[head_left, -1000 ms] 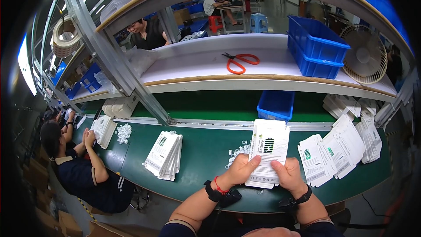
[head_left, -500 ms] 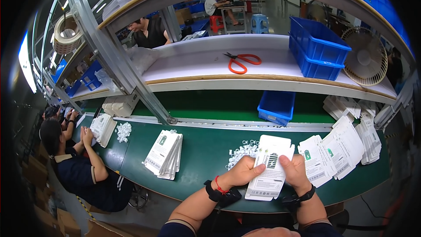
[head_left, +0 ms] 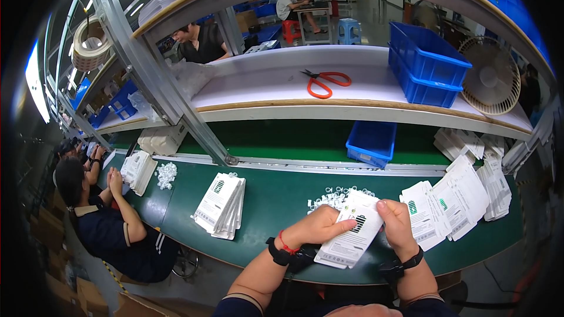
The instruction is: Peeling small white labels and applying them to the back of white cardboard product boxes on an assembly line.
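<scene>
A flat white carton (head_left: 342, 248) with green and grey print is held tilted over the front of the bench. My left hand (head_left: 319, 226) grips its left side, thumb across the printed front and the other fingers hidden behind. At the carton's upper right corner my right hand (head_left: 397, 225) pinches it between thumb and fingers. Just beyond lies a heap of small clear-white plastic pieces (head_left: 332, 198), partly covered by the carton. On the right, flat white cartons (head_left: 424, 214) lie fanned out. A stack of similar cartons (head_left: 218, 205) stands to the left.
Above the green bench (head_left: 276, 191) runs a shelf with orange-handled scissors (head_left: 326, 82), stacked blue bins (head_left: 426, 64) and a fan (head_left: 490, 76). Another blue bin (head_left: 371, 142) sits beneath the shelf. A metal post (head_left: 200, 129) rises at left. A co-worker (head_left: 111, 223) sits farther left.
The carton has tilted clockwise, its lower end swinging left and its top toward my right hand. My right hand has shifted up to the corner.
</scene>
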### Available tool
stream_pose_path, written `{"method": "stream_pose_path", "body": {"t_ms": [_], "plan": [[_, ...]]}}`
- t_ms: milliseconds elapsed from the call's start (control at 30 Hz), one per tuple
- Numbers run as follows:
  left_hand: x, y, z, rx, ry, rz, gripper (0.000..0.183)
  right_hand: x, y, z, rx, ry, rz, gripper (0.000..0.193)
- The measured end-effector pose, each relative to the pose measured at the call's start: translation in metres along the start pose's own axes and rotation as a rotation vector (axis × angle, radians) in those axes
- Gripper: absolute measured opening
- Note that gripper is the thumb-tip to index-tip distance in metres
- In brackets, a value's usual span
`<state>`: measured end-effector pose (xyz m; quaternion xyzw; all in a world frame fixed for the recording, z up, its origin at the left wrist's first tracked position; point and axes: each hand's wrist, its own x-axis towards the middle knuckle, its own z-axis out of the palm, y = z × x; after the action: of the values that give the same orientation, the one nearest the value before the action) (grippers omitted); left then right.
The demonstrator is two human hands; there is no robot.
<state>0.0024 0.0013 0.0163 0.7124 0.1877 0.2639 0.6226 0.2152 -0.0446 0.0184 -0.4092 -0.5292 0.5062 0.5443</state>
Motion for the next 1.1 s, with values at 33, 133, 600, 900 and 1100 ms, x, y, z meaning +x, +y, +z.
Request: {"method": "stream_pose_path", "body": {"t_ms": [33,133,600,900,1100], "plan": [[-0.001,0.005,-0.008,0.366,0.048,-0.046,0.034,0.001,-0.002,-0.002,-0.048,-0.019,0.083,0.035],[-0.001,0.020,-0.013,0.699,0.260,0.000,0.044,0.001,0.005,0.008,0.056,0.006,0.138,0.033],[-0.003,0.037,-0.002,0.957,0.357,0.199,0.085,0.010,0.007,0.010,0.166,0.457,-0.056,0.020],[0.001,0.028,0.012,0.981,0.504,0.188,0.095,-0.009,0.023,0.031,0.139,-0.006,-0.101,0.027],[0.002,0.027,0.008,0.928,0.579,0.260,0.090,-0.009,0.017,0.029,0.093,-0.121,-0.083,0.033]]}}
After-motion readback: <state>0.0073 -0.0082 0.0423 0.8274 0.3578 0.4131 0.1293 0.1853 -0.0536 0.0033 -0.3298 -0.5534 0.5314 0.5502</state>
